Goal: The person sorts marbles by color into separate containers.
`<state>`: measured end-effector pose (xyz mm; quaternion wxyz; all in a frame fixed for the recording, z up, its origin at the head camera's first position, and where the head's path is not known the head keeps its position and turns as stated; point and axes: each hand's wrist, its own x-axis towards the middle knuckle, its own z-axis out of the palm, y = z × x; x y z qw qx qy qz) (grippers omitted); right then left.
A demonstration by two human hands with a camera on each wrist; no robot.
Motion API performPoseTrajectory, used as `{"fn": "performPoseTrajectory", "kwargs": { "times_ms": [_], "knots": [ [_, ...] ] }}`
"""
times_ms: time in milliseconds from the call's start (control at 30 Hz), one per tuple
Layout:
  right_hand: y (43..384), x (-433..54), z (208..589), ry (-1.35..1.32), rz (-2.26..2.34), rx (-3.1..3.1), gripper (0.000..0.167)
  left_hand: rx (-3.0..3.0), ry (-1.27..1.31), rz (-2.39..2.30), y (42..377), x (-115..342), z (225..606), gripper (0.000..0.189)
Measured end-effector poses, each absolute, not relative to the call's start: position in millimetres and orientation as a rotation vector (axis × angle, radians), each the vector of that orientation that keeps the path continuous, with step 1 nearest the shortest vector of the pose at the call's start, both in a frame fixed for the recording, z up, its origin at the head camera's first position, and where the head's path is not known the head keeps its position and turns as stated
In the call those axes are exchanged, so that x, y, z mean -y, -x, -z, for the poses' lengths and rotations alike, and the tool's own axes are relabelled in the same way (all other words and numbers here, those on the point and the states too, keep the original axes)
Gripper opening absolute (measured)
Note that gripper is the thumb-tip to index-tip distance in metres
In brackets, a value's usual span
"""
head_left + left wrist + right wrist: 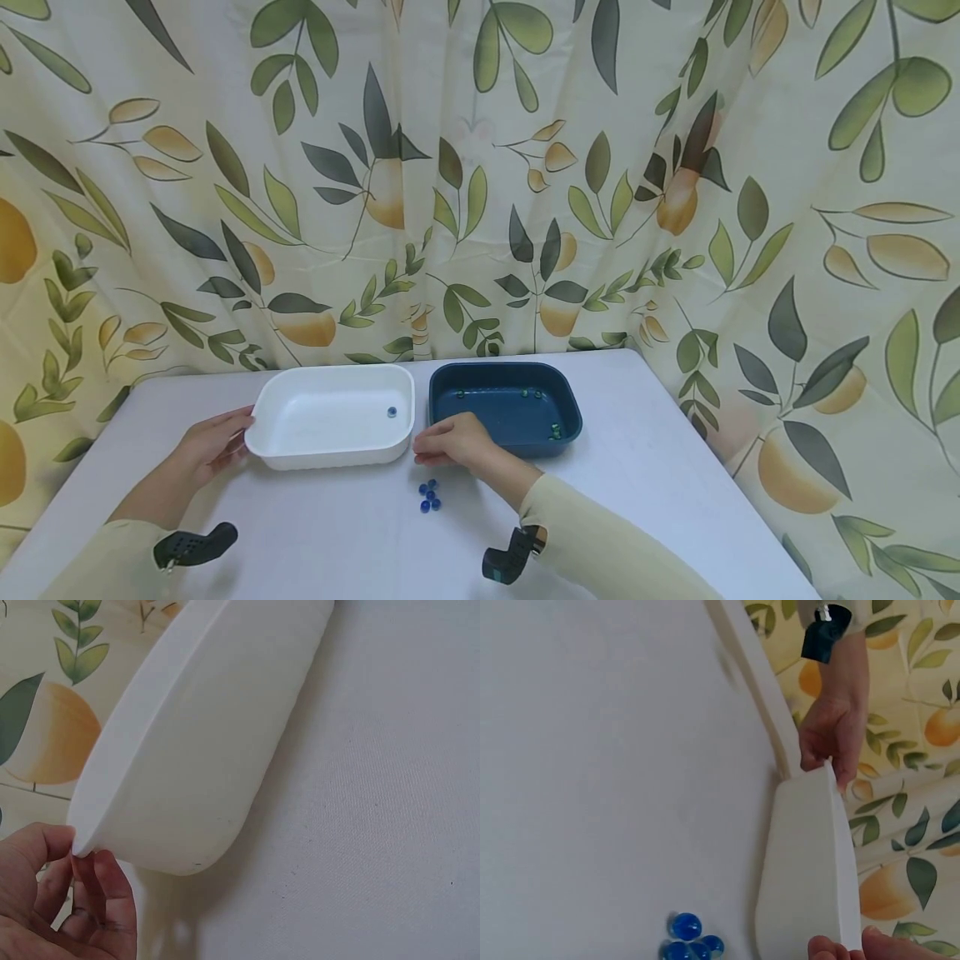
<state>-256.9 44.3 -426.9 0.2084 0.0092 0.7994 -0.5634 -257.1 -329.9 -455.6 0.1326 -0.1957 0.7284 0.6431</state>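
A white plastic basin (330,458) stands on the table with one blue glass marble (392,412) inside, near its right wall. My left hand (213,442) pinches the basin's left rim, thumb on one side and fingers under the edge, as the left wrist view shows. At the basin's right front corner is my right hand (461,442); in the right wrist view its thumb and fingers lie on either side of the rim and appear to grip it. Several blue marbles (431,495) lie clustered on the table just in front of the right hand.
A dark blue basin (504,368) stands right of the white one, with several green marbles (555,431) in it; my right hand and forearm partly cover its front left corner. A white cloth covers the table (322,533). Behind hangs a leaf-patterned curtain (465,250).
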Motion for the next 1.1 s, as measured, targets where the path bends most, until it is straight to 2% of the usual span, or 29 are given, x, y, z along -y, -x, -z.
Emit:
{"fn": "performPoseTrajectory", "kwargs": {
  "times_ms": [467, 1100],
  "knots": [
    [233.5, -76.2, 442.0, 0.064, 1.570, -2.256, 0.024, -2.109, 0.571, -1.863, 256.8, 328.7, 453.3, 0.065],
    [217.2, -88.2, 478.0, 0.068, 1.569, -2.246, 0.018, -2.126, 0.588, -1.853, 257.4, 329.3, 455.3, 0.065]
  ]
}}
